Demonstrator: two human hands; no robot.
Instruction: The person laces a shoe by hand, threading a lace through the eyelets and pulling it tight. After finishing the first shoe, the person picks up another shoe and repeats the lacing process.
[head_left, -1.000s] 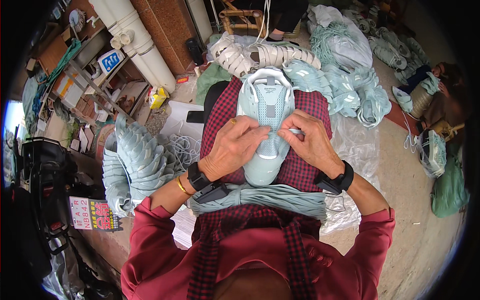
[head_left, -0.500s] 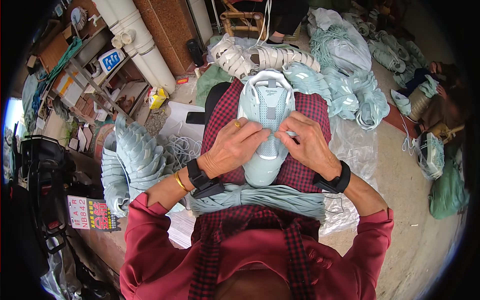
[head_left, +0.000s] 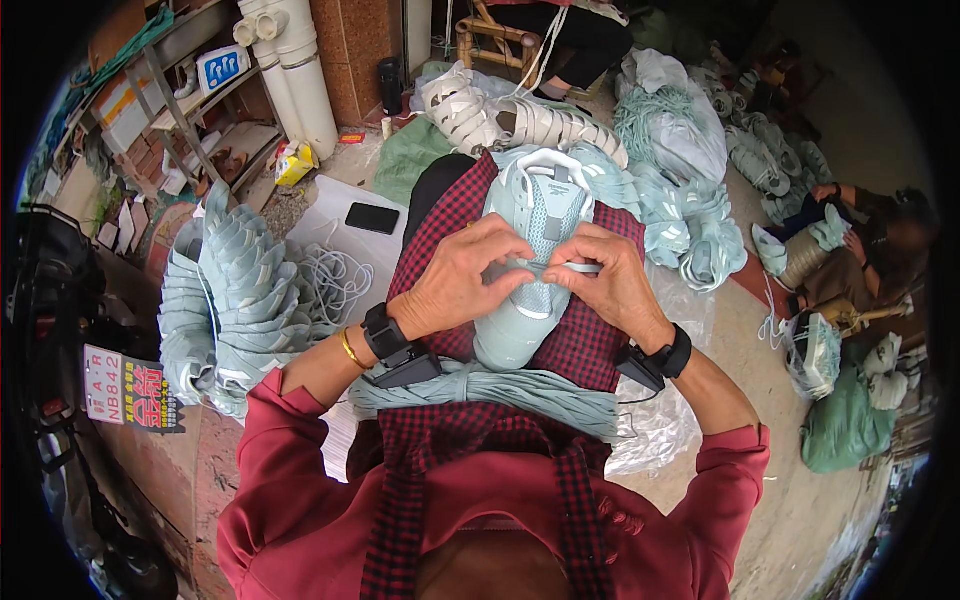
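A pale blue-green shoe upper [head_left: 515, 335] lies on my checked apron [head_left: 583, 350], its collar pointing away from me. My left hand [head_left: 462, 275] is on its left edge, thumb and forefinger pinched near the throat. From the other side my right hand [head_left: 608, 283] pinches a light shoelace [head_left: 582, 267]. The lace runs across the tongue between the fingertips of both hands, and its short end sticks out past my right fingers. Across my lap, nearer me, lies a thick tied bundle of matching laces [head_left: 490, 392].
Stacked shoe uppers [head_left: 245, 290] stand at left beside loose laces [head_left: 338, 285] and a black phone [head_left: 372, 218]. White uppers [head_left: 465, 105] and more blue-green ones [head_left: 690, 225] lie beyond my knees. Another person [head_left: 865, 245] sits at right, near a green sack [head_left: 848, 430].
Both hands have lifted slightly and now draw the lace across the tongue. My view has shifted, so the surroundings appear moved.
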